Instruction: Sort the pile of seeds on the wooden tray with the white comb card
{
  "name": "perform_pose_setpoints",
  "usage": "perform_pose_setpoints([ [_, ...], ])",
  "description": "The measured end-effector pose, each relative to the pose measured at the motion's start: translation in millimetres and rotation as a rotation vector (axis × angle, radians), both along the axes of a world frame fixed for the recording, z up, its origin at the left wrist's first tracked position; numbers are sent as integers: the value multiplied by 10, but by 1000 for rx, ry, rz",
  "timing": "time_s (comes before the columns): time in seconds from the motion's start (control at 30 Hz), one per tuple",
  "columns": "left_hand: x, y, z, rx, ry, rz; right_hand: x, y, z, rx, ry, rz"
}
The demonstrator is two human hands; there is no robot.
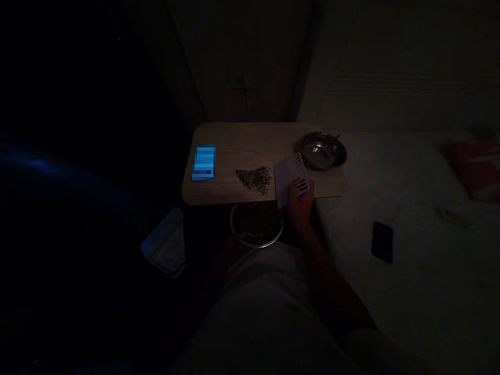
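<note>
My right hand (301, 204) is closed around a flat white plastic scraper (284, 183) with a row of slots along one side. Its straight edge stands on the wooden table, just right of a spread of small dark grains (255, 179). Below the table's front edge, my left hand (236, 241) grips the rim of a round metal bowl (261, 244). The inside of this bowl is too dark to make out. A second metal bowl (321, 151) sits at the table's back right corner, close beyond the scraper.
A bright blue pixelated screen (203, 162) is on the left of the wooden table (226, 136). A pale bag (166, 244) lies lower left. On the white bedding at right are a dark phone (382, 242) and a red cloth-like thing (474, 169). The room is very dark.
</note>
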State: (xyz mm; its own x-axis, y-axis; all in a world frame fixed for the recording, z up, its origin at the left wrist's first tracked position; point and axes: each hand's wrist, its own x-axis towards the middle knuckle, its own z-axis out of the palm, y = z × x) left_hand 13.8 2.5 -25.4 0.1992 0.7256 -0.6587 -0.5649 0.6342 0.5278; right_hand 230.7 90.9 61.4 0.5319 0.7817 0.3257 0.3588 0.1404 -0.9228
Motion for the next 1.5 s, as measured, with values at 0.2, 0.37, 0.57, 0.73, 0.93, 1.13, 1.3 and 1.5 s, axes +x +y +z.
perform_pose_setpoints([
  [0.2,-57,-74,-81,38,40,60,166,-107,54,15,3,-34],
  [0.37,-127,-83,-181,44,0,66,254,-128,73,28,-22,-53],
  [0.57,-111,-26,-225,15,-74,28,295,-112,68,60,28,21],
  [0.73,-73,58,-165,-80,-133,-85,304,-112,109,96,46,34],
  [0.93,-87,3,-98,-68,-73,-24,345,-117,93,104,56,48],
  [1.13,-58,-13,-140,-60,-81,-5,344,-124,95,127,17,11],
  [1.3,-70,25,-160,-99,-133,-86,321,-118,117,122,32,40],
  [1.5,-94,38,-125,-120,-127,-106,321,-117,145,138,70,49],
])
